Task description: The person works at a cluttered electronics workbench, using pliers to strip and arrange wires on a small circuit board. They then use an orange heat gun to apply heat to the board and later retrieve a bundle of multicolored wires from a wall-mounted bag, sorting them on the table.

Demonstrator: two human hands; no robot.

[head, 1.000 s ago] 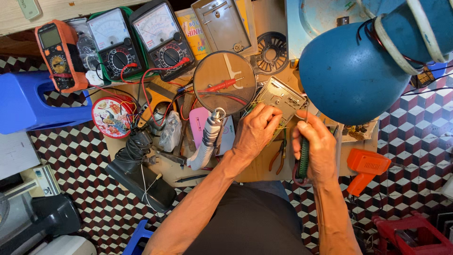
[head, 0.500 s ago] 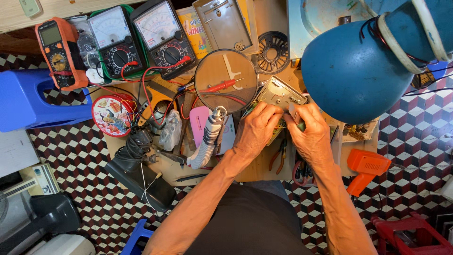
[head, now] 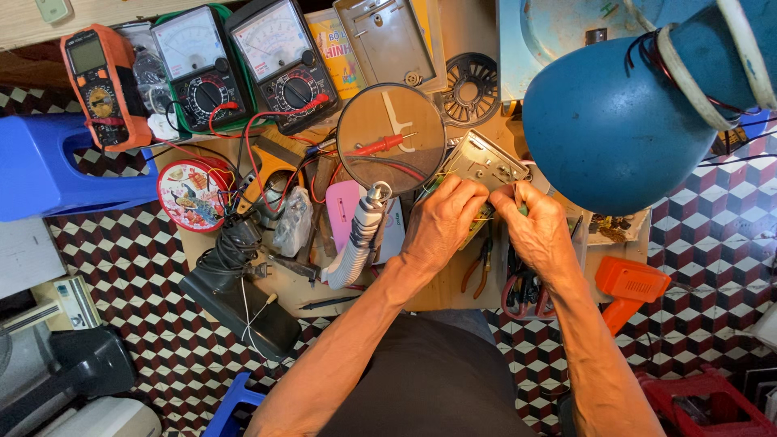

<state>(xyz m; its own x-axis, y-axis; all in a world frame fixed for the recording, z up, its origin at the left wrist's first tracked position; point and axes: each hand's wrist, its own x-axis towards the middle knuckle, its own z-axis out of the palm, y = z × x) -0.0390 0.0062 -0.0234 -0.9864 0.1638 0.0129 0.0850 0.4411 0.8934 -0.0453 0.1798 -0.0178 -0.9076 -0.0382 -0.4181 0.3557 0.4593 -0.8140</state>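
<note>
Near the middle of the cluttered workbench (head: 453,295), both hands meet over a small grey metal unit (head: 482,162) with a green circuit board (head: 483,217) peeking out beneath it. The left hand (head: 443,222) curls over the unit's near edge, fingers bent and gripping it; the right hand (head: 536,231) is pinched just beside it, fingertips pressed together on something small and greenish that I cannot make out, since the knuckles hide it. Most of the board is covered by the two hands. A big blue lamp shade (head: 619,121) fills the upper right and blocks the bench behind it. Pliers (head: 479,267) with orange grips lie partly under the left wrist, and a red-handled tool (head: 524,293) sits half hidden under the right forearm.

Just above the hands stands a round magnifier (head: 391,139), through which a red probe (head: 380,146) shows. Along the top edge sit an orange digital meter (head: 95,85) and two black analogue meters (head: 235,69). A yellow printed package (head: 338,53) stands upright to their right, partly covered by a grey plastic cover (head: 394,40). A round red tin (head: 194,194) with a colourful picture on its lid lies at the left, near a blue plastic stool (head: 48,174). An orange tool (head: 627,287) hangs off the bench edge at the right.
</note>
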